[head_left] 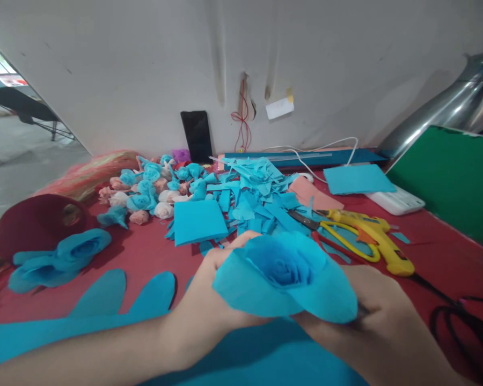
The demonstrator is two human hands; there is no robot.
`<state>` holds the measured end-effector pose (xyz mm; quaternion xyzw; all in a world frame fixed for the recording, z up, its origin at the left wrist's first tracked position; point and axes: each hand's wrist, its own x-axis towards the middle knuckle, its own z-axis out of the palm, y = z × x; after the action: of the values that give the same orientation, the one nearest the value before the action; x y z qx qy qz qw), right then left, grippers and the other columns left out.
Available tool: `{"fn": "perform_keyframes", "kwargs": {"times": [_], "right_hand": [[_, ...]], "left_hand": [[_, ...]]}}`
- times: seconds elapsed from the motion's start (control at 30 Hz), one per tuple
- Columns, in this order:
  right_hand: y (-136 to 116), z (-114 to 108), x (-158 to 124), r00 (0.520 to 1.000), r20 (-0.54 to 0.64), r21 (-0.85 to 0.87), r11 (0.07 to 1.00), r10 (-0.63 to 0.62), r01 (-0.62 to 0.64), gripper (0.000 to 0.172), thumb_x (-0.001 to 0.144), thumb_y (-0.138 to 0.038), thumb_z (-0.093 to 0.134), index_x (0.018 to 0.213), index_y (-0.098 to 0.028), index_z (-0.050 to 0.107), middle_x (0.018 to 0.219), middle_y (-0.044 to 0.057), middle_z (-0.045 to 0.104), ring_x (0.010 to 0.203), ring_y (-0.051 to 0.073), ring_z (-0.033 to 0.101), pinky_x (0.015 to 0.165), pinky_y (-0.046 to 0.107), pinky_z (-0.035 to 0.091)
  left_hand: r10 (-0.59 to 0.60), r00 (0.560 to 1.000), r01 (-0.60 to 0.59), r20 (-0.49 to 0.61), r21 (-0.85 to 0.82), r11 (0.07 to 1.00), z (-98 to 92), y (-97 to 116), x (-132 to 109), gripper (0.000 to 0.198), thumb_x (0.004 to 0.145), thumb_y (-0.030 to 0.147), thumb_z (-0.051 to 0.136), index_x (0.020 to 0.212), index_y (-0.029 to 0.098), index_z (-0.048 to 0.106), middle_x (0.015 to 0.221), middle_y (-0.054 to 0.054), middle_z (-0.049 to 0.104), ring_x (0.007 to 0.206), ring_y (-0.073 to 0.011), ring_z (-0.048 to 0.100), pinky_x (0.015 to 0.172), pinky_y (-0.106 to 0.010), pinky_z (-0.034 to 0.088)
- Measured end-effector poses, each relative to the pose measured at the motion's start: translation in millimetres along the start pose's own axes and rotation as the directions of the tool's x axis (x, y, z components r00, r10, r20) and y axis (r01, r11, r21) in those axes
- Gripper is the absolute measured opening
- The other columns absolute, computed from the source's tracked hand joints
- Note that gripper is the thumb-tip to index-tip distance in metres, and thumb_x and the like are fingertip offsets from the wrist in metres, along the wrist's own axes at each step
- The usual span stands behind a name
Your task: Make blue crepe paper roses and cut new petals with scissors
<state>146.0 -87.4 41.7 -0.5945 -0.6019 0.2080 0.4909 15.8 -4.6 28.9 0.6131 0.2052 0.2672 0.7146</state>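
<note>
The left hand grasps the flower, which sits between it and the right hand, whose grip I cannot tell; pressing too hard could crease the thin petals, and a forward swing might knock the glue gun just beyond the right hand.

Pale wall, grey floor

Right hand part-hidden behind blue flower; metal vessel cut by edge
</note>
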Motion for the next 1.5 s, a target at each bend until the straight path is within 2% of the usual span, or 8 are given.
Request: {"fn": "perform_keyframes", "kwargs": {"times": [0.5, 0.83, 1.07, 1.17, 1.27, 1.37, 1.43, 1.5], "right_hand": [[6.4, -1.8, 0.0, 0.992, 0.127, 0.184, 0.982, 0.007, -0.03, 0.016, 0.064, -0.012, 0.053, 0.05, -0.019, 0.049, 0.045, -0.008, 0.043, 0.04, 0.005, 0.041, 0.034, 0.009, 0.033], [9.5, -0.3, -1.9, 0.969, 0.17, 0.125, 0.971, 0.18, -0.202, 0.007, 0.067, -0.023, 0.062, 0.063, -0.022, 0.068, 0.053, -0.003, 0.063, 0.049, 0.013, 0.06, 0.044, 0.015, 0.049], [-0.3, 4.0, 1.1, 0.917, 0.022, 0.21, 0.895, 0.398, -0.393, 0.013, 0.057, -0.024, 0.07, 0.07, -0.022, 0.067, 0.06, -0.002, 0.066, 0.057, 0.014, 0.061, 0.052, 0.02, 0.052], [-3.2, -7.4, 5.4, 0.952, -0.022, 0.154, 0.942, 0.305, -0.298, 0.007, 0.066, -0.029, 0.064, 0.07, -0.023, 0.064, 0.061, -0.003, 0.065, 0.056, 0.012, 0.061, 0.049, 0.016, 0.049], [1.7, -30.2, 12.2, 0.989, -0.11, -0.196, 0.974, 0.094, -0.114, 0.02, 0.079, -0.031, 0.049, 0.064, -0.023, 0.059, 0.057, -0.003, 0.06, 0.054, 0.01, 0.058, 0.05, 0.014, 0.047], [19.4, -55.0, 15.7, 0.974, -0.228, -0.508, 0.852, 0.008, -0.126, 0.021, 0.076, -0.04, 0.048, 0.065, -0.024, 0.059, 0.059, -0.003, 0.06, 0.053, 0.013, 0.057, 0.05, 0.021, 0.046], [39.2, -69.2, 14.4, 0.925, -0.371, -0.771, 0.528, 0.081, -0.356, 0.012, 0.075, -0.036, 0.052, 0.073, -0.025, 0.058, 0.07, -0.002, 0.062, 0.063, 0.016, 0.059, 0.058, 0.025, 0.045], [63.1, -81.1, 10.9, 0.902, -0.394, -0.823, 0.368, 0.176, -0.432, 0.014, 0.076, -0.026, 0.054, 0.089, -0.021, 0.058, 0.088, 0.005, 0.063, 0.08, 0.025, 0.06, 0.064, 0.033, 0.044]], "left_hand": [[0.059, 0.998, -0.061, 0.033, 0.075, 0.995, -5.7, -7.0, 4.4, 0.025, 0.052, 0.034, 0.077, 0.07, 0.02, 0.065, 0.08, -0.002, 0.062, 0.073, -0.0186, 0.058, 0.069, -0.028, 0.049], [-0.135, 0.977, 0.182, 0.166, -0.311, 0.933, 3.1, -2.3, 1.0, 0.003, 0.068, 0.016, 0.068, 0.067, 0.017, 0.065, 0.061, 0.003, 0.061, 0.055, -0.0082, 0.055, 0.056, -0.019, 0.047], [-0.152, 0.987, 0.141, -0.043, -0.196, 0.97, -3.8, -0.5, 3.1, 0.035, 0.057, 0.033, 0.075, 0.05, 0.016, 0.046, 0.051, 0.005, 0.044, 0.053, -0.0084, 0.045, 0.052, -0.02, 0.037], [-0.099, 0.994, 0.088, -0.04, -0.21, 0.974, -6.8, 0.2, 5.8, 0.045, 0.061, 0.033, 0.073, 0.048, 0.016, 0.033, 0.048, 0.007, 0.029, 0.047, -0.0053, 0.03, 0.045, -0.018, 0.028], [-0.092, 0.995, 0.081, -0.045, -0.205, 0.975, -8.8, -0.7, 9.1, 0.047, 0.063, 0.032, 0.072, 0.048, 0.016, 0.029, 0.047, 0.008, 0.022, 0.045, -0.0051, 0.021, 0.041, -0.019, 0.02], [-0.112, 0.992, 0.101, -0.057, -0.165, 0.981, -9.7, -1.9, 12.0, 0.044, 0.065, 0.031, 0.07, 0.049, 0.016, 0.032, 0.048, 0.008, 0.024, 0.046, -0.0052, 0.021, 0.042, -0.019, 0.02], [-0.154, 0.987, 0.143, -0.052, -0.163, 0.976, -10.0, -2.8, 13.5, 0.041, 0.065, 0.031, 0.07, 0.05, 0.016, 0.034, 0.049, 0.008, 0.029, 0.048, -0.0052, 0.026, 0.046, -0.02, 0.024], [-0.203, 0.978, 0.192, -0.052, -0.169, 0.967, -10.2, -4.5, 14.7, 0.037, 0.064, 0.032, 0.07, 0.051, 0.016, 0.04, 0.05, 0.007, 0.035, 0.051, -0.006, 0.034, 0.049, -0.02, 0.028]]}}
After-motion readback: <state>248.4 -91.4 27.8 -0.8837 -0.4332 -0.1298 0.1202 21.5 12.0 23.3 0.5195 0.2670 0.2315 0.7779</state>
